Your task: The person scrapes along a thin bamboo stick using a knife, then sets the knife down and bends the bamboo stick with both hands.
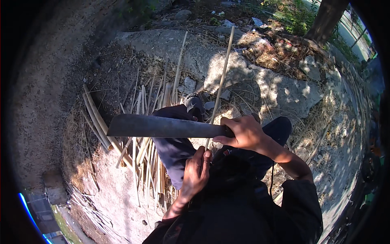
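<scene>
My right hand [246,133] is closed round the handle of a machete [162,127], whose broad dark blade points left across my lap. Under the blade near its handle runs a thin bamboo strip [222,77], slanting up and away from me. My left hand [196,171] pinches the near end of this strip between thumb and fingers, just below the machete. Whether the edge touches the strip I cannot tell. The strip's far end reaches over the concrete ledge.
Split bamboo strips [148,162] lie piled to the left of my legs, beside curved bamboo pieces [99,118]. A broken concrete slab [268,87] lies ahead, with dry grass and litter around it. A tree trunk [327,20] stands at the far right.
</scene>
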Action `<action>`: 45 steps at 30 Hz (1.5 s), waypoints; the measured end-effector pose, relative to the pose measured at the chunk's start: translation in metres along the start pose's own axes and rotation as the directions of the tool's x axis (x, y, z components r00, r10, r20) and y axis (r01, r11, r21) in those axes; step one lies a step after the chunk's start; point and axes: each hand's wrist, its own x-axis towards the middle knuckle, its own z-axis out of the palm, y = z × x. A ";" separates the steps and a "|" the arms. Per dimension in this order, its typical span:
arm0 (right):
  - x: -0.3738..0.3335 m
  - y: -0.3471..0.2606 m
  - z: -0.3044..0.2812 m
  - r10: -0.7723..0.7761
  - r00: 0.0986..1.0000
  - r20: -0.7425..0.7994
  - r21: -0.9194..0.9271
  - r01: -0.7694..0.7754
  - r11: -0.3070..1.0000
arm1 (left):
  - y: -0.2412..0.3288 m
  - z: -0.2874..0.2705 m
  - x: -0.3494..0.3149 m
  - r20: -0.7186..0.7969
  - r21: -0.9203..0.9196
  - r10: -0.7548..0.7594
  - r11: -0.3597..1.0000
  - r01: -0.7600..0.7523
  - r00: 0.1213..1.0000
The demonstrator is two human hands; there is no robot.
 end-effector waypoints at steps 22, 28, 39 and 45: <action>0.009 0.012 -0.009 0.103 0.992 0.068 0.029 -0.105 0.994 | 0.001 -0.008 -0.003 -0.001 0.000 0.038 0.999 -0.038 0.999; 0.014 0.016 -0.011 0.163 0.986 -0.028 0.089 -0.160 0.983 | 0.003 -0.009 -0.003 0.010 -0.032 -0.060 0.998 0.060 0.998; 0.010 0.026 -0.009 0.140 0.990 -0.019 0.113 -0.137 0.984 | -0.010 -0.008 -0.001 0.036 -0.060 0.007 0.998 -0.005 0.999; 0.022 0.055 -0.022 0.239 0.971 0.023 0.139 -0.240 0.961 | -0.004 -0.011 -0.007 0.052 -0.090 -0.068 0.993 0.073 0.996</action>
